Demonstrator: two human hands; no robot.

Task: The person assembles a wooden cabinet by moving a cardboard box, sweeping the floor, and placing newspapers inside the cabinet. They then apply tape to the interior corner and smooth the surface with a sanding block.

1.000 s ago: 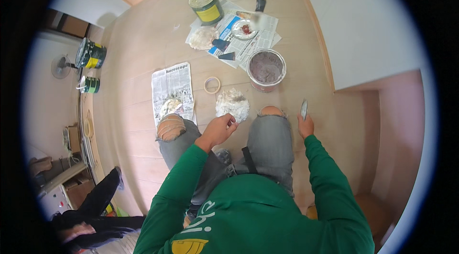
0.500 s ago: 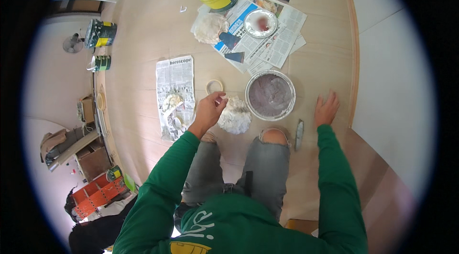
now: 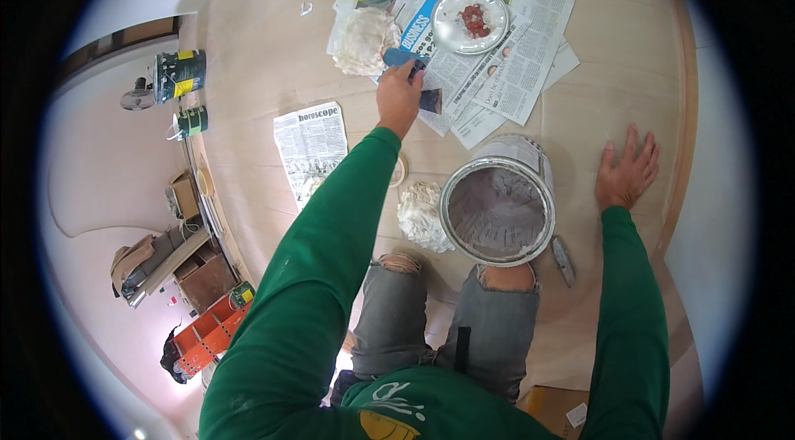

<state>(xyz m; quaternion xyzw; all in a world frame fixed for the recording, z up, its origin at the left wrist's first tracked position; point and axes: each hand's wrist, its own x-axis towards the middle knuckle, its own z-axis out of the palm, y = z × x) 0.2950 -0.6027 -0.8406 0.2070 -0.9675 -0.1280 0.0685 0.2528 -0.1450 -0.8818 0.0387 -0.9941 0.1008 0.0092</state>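
And here the left hand [image 3: 399, 100] is stretched out over the newspaper sheets [image 3: 540, 34], its fingers curled down onto a flat dark blue piece [image 3: 401, 57]; whether that piece is pinched or merely touched cannot be told. It is laid on the paper right at the fingertips, on the far side of the hand, its long axis seemingly slanted from upper left to lower right, one end covered by the fingers. By the left hand it is far more closely approached: the right hand [image 3: 628, 175] is planted well apart on the brown floor covering [image 3: 604, 100], palm down, fingers spread, nothing held. To its left, the blue piece is crowded by a crumpled whitish wad [image 3: 364, 41]; to the hand's right, a second dark piece [image 3: 431, 100] is set just beside. Beyond, a shiny plate [image 3: 451, 22] is dotted with red matter. Between the hands, nearer the knees, an open bucket [image 3: 522, 149] is filled with grey paste [image 3: 501, 212], a slim metal tool [image 3: 563, 261] laid just beside it; a tape roll [image 3: 403, 171] is partly hidden by the left sleeve [image 3: 331, 266].
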